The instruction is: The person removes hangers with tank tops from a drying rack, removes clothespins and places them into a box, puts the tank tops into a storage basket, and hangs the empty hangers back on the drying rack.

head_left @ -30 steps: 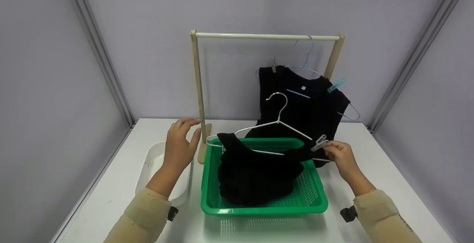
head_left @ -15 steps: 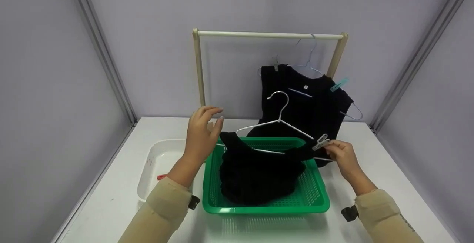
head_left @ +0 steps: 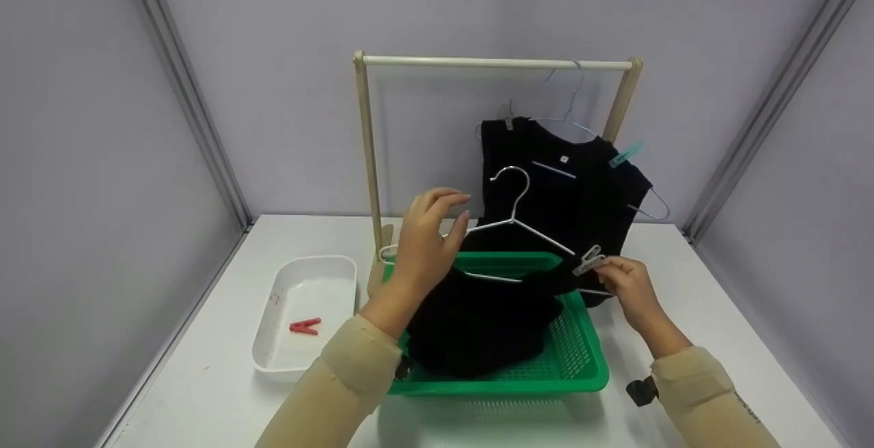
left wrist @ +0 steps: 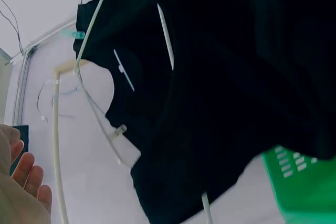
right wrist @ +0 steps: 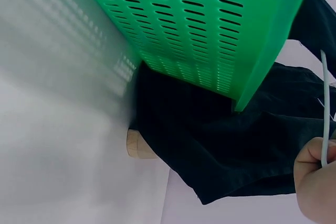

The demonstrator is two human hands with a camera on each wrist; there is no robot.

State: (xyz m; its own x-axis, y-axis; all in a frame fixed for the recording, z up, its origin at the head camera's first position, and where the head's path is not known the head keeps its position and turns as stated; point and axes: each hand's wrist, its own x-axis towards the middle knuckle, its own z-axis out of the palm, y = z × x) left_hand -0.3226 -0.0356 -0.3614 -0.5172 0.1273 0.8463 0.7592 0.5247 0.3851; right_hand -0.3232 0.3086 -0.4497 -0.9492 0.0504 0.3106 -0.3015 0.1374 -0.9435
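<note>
Presently pinching a pale grey plastic clothespin [head_left: 588, 261] between thumb and fingertips of the right-hand grip [head_left: 631, 289], at the right shoulder of a black sleeveless cloth garment [head_left: 488, 325]. Fitted, as to that garment, on a slim white wire hanger [head_left: 543, 237] with hook upright, and bunched for the most part inside a green perforated plastic basket [head_left: 491, 387]. Held raised, as to the left-hand grip [head_left: 427, 240], with fingers loosely bent and parted from the thumb, in front of the hanger's left arm in the head view; impossible to tell from there whether touching the wire. Suspended behind, by a light blue wire hanger [head_left: 568, 119] from a rack of pale wooden posts with a white rail [head_left: 464, 61]: a second black sleeveless garment [head_left: 594, 209]. Clipped there with a teal clothespin [head_left: 626, 155] at the right shoulder and a small grey clothespin [head_left: 509, 124] at the left. Placed left of the basket on the white table [head_left: 198, 380]: a white shallow rectangular tray [head_left: 270, 349] containing one red clothespin [head_left: 305, 326].
</note>
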